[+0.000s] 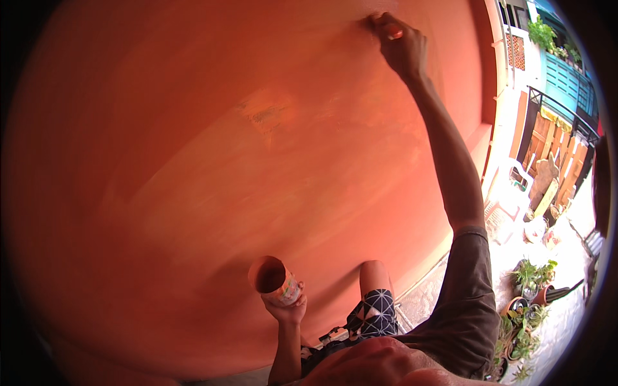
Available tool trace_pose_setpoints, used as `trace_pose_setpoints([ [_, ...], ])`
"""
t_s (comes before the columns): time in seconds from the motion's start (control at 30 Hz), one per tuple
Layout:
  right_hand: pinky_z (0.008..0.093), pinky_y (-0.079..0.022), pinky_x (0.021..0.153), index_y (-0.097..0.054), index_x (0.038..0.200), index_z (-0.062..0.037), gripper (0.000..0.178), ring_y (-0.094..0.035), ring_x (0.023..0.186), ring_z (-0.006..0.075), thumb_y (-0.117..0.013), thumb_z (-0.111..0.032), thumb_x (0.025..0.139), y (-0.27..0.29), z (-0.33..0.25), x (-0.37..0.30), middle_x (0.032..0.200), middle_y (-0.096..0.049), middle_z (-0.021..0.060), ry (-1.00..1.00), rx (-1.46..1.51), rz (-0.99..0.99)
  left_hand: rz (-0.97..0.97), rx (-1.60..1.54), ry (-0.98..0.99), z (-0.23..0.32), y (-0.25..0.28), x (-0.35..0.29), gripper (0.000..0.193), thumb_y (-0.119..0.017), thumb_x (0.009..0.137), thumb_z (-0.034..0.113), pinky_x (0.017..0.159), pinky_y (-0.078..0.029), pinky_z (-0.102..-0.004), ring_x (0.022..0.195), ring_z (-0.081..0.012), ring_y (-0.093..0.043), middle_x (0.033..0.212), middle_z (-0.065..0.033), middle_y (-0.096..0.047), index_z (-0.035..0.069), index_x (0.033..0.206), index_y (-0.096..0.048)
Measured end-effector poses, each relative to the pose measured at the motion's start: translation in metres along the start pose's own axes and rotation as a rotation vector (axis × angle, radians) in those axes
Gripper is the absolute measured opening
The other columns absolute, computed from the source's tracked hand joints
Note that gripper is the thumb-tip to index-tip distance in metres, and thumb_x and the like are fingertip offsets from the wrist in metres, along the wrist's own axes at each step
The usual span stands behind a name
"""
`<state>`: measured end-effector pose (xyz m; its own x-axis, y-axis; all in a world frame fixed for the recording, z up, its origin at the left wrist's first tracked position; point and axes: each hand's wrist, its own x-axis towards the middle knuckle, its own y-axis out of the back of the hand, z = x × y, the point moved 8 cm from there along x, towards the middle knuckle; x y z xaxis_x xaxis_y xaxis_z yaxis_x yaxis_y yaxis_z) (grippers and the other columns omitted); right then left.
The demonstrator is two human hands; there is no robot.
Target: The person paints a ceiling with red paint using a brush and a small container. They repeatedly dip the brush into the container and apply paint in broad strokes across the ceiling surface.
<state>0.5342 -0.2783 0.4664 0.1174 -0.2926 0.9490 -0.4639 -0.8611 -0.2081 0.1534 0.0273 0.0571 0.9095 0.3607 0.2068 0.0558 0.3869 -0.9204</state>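
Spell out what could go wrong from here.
The open container tilts in the left hand, so whatever is inside might spill. The right hand reaches high at the orange wall, its small tool mostly hidden by the fingers; at that stretch, control could slip and leave an uneven mark.

A white plastic chair (513, 194) stood near brown wooden planks (571, 168), beneath a turquoise slatted panel (565, 83); leafy green potted plants (529, 275) crowded the sunlit pale ground (569, 325).
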Motion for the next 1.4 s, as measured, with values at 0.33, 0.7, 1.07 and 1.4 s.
trace_pose_setpoints([
  [0.33,0.0279,-0.054,0.069,-0.072,0.098,-0.0013,0.012,-0.067,0.081,0.0107,-0.070,-0.009,0.089,-0.022,-0.113,-0.013,0.087,-0.070,0.0037,-0.183,0.831,-0.350,0.011,-0.009,0.036,-0.014,0.008,0.002,0.066,-0.054,0.093,0.059,0.054,-0.050,-0.0305,0.107,-0.0346,-0.056,0.131,-0.0118,-0.054,0.010,0.135,-0.052],
  [0.7,0.0310,-0.054,0.064,-0.071,0.088,-0.0035,0.014,-0.069,0.075,0.0141,-0.069,-0.017,0.090,0.034,0.050,0.030,0.076,-0.070,0.0057,-0.367,0.252,-0.032,0.045,0.004,0.044,-0.018,0.008,0.000,0.063,-0.055,0.093,0.058,0.055,-0.051,-0.0304,0.107,-0.0348,-0.056,0.130,-0.0113,-0.055,0.010,0.134,-0.054],
  [1.07,0.0325,-0.053,0.063,-0.073,0.098,-0.0143,0.013,-0.068,0.071,0.0153,-0.069,-0.008,0.088,-0.006,-0.056,0.018,0.083,-0.072,-0.0016,-0.016,0.714,-0.416,0.053,0.000,0.066,-0.025,0.004,0.000,0.065,-0.054,0.093,0.060,0.054,-0.050,-0.0302,0.107,-0.0338,-0.056,0.126,-0.0103,-0.056,0.009,0.133,-0.053],
  [1.4,0.0312,-0.057,0.068,-0.065,0.095,-0.0006,0.009,-0.067,0.076,0.0166,-0.068,-0.006,0.088,0.029,0.030,0.074,0.080,-0.066,0.0074,0.288,0.606,0.006,0.043,-0.016,0.088,-0.029,0.006,0.010,0.067,-0.054,0.091,0.062,0.055,-0.049,-0.0299,0.105,-0.0341,-0.056,0.125,-0.0076,-0.058,0.011,0.134,-0.053],
])
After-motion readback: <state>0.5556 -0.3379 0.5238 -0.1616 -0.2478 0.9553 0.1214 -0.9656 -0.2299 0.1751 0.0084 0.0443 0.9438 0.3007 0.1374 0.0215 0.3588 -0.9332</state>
